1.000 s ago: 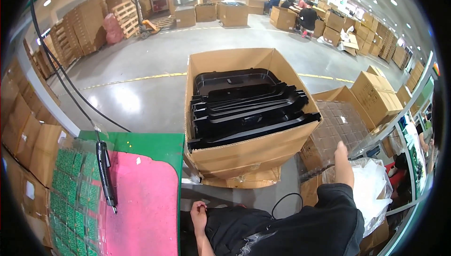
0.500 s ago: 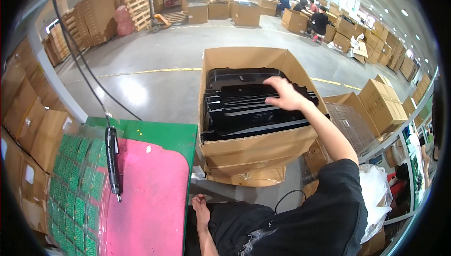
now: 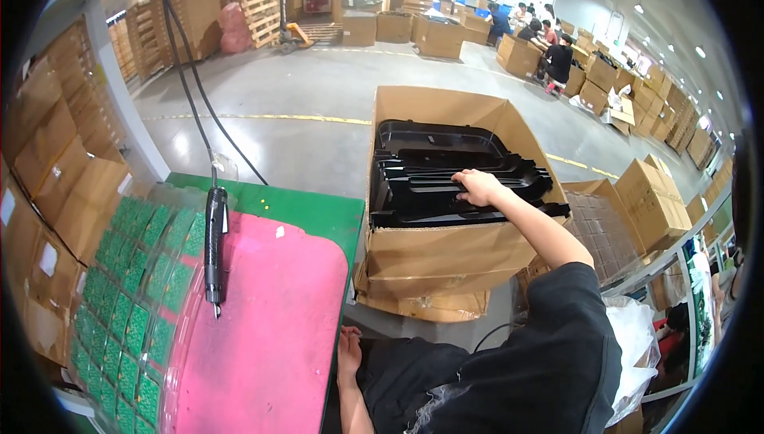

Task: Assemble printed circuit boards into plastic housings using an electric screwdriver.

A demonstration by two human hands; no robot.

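Note:
My right hand (image 3: 480, 187) reaches into a large open cardboard box (image 3: 450, 255). Its fingers and thumb are bent round the upper edge of a black plastic panel (image 3: 430, 207) near the box's front side. Several similar black panels stand in a row behind it, and a wider black panel (image 3: 442, 138) leans at the far side. Low beside the table's right edge, my left hand (image 3: 348, 350) rests near my lap, its fingers loosely curled and seemingly empty; the table edge hides part of it.
A black electric screwdriver (image 3: 214, 247) hangs by a cable over a pink mat (image 3: 263, 338) on the green table (image 3: 318, 207). Clear trays of green circuit boards (image 3: 119, 299) lie at the left. A metal post (image 3: 119, 76) stands behind. Further cardboard boxes (image 3: 654, 203) are at right.
My right hand has come down and nearer, from open above the panels to the front panel's edge. The view has shifted left, so the table and box appear farther right.

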